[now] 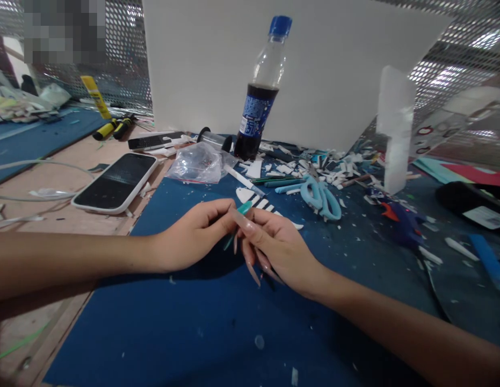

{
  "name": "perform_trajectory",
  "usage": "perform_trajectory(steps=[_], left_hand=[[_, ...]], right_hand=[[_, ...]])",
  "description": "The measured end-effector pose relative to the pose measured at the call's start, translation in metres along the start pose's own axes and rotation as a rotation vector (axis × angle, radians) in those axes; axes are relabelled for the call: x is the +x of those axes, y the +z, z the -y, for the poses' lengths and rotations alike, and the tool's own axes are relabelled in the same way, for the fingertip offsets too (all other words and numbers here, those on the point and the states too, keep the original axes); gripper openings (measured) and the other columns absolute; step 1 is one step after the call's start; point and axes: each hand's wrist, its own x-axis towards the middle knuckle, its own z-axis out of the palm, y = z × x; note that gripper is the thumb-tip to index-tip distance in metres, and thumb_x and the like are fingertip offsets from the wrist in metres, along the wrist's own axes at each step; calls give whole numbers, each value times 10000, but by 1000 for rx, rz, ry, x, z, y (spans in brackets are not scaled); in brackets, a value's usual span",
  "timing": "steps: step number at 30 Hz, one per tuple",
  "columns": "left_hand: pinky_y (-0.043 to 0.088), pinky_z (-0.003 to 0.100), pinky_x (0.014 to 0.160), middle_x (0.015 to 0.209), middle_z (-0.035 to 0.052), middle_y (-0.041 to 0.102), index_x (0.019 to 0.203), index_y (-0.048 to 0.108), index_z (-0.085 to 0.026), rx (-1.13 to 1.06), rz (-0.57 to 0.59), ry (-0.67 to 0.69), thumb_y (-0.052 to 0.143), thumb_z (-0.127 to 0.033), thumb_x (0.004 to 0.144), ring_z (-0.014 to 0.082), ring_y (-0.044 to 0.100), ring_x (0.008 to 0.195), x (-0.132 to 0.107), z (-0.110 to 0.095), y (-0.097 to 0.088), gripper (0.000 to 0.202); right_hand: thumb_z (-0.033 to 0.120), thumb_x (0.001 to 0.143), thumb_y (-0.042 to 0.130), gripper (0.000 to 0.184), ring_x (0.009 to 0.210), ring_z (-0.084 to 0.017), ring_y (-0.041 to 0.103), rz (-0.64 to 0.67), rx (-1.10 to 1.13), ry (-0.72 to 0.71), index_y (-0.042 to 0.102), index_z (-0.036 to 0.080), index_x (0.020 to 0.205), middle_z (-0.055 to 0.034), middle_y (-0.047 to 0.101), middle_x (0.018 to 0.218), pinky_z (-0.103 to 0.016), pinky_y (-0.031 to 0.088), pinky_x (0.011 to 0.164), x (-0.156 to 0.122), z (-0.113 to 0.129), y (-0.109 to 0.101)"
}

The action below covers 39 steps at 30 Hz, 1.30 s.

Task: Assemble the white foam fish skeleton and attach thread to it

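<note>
My left hand [197,231] and my right hand [282,247] meet above the blue mat [185,333], with their fingertips close together. Between the thumbs and fingers shows a small teal piece [244,208], pinched by both hands; its exact kind is partly hidden by the fingers. The right hand's long glossy nails point down toward the mat. Just behind the hands lies a white fish-bone-shaped cutout [250,195] with dark gaps between its strips, partly covered by the fingers. Light-blue scissors [334,207] rest to the right of it.
A tilted-looking bottle of dark drink [255,110] stands behind, among white scraps [346,164]. At left lie a phone [116,183] and a clear plastic bag [197,164]. At right are a blue glue gun [406,226] with its cord and an upright white foam piece [397,134].
</note>
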Motion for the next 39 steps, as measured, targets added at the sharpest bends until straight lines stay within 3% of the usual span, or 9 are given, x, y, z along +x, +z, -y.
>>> perform_trajectory(steps=[5,12,22,30,35,39], left_hand=[[340,210,561,626,-55,364,664,426,-171,8,27,55,373,-311,919,72,344,564,-4,0,0,296],[327,199,532,641,-50,385,750,460,-165,-115,62,61,345,-317,942,69,339,563,-4,1,-2,271],[301,212,509,609,-52,348,668,383,-181,26,-226,66,353,-300,940,77,320,541,-4,3,-3,298],[282,223,509,620,-48,307,656,344,-191,115,-300,90,366,-295,934,87,288,555,-6,3,-4,297],[306,215,523,607,-52,352,655,369,-184,131,-208,104,366,-275,931,79,333,555,-7,1,-4,290],[312,218,525,604,-52,352,655,371,-184,160,-178,100,352,-271,930,81,339,556,-4,1,-2,289]], right_hand=[[325,867,567,225,261,-36,428,-9,-14,-49,501,180,709,97,501,394,-117,309,274,1,-2,-1],[375,910,470,296,258,-21,431,-16,5,-83,470,181,687,91,510,421,-101,303,272,-1,1,-2],[396,915,441,340,255,-37,417,-57,-47,20,476,175,658,76,482,406,-113,316,253,0,-2,-2],[347,925,401,318,272,-39,406,-41,-171,68,470,177,665,72,470,409,-130,323,284,-1,3,3],[423,920,366,305,331,-39,387,-20,-33,37,464,182,760,35,554,553,-172,406,361,0,1,0],[412,917,403,289,323,-32,375,46,5,1,506,171,794,28,581,564,-143,346,320,0,-3,-4]])
